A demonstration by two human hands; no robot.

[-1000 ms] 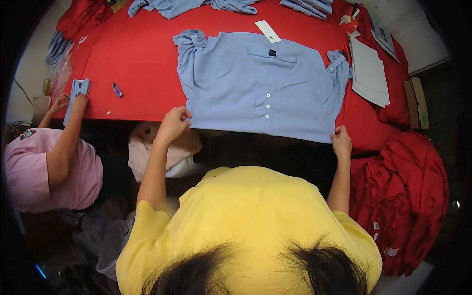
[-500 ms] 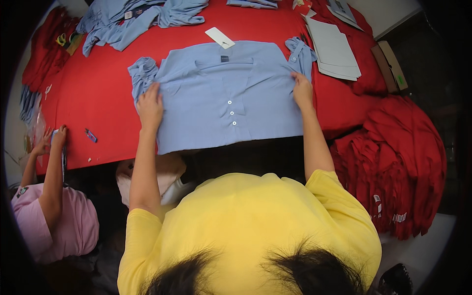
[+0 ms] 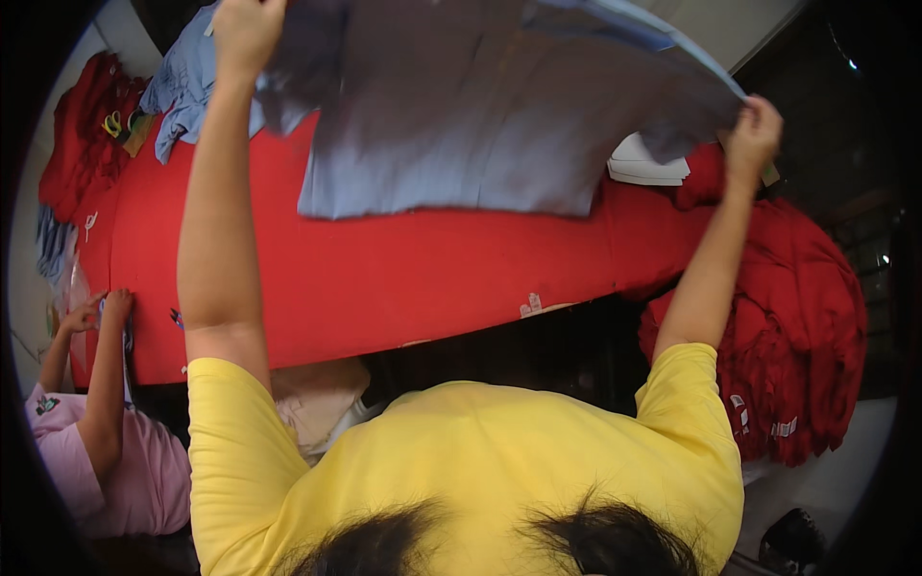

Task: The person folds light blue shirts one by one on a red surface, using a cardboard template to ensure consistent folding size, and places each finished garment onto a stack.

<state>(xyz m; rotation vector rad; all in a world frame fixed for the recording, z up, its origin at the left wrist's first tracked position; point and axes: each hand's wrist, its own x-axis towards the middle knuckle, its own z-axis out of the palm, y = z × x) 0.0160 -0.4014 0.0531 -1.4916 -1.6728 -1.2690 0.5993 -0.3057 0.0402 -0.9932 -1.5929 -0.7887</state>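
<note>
Red table [image 3: 403, 278] below the fingers [image 3: 766, 110] — blue shirt [image 3: 432, 144] aloft.
Right hand [image 3: 754, 144] clamped on edge; left hand [image 3: 248, 43] cropped, can't tell — wide hold presumably spreads cloth.

the left hand [image 3: 248, 38] is cut off by the upper edge, its grip unclear. between it and the right hand [image 3: 754, 142], the blue garment [image 3: 451, 125] is blurred and cropped above. below the left hand, its forearm [image 3: 219, 240] partly hides a small blue tool [image 3: 177, 318].

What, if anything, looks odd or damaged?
A whitish patch looks odd against the red tabletop at its near edge: wear or something stuck, I can't tell. The held blue shirt is too blurred to judge.
</note>
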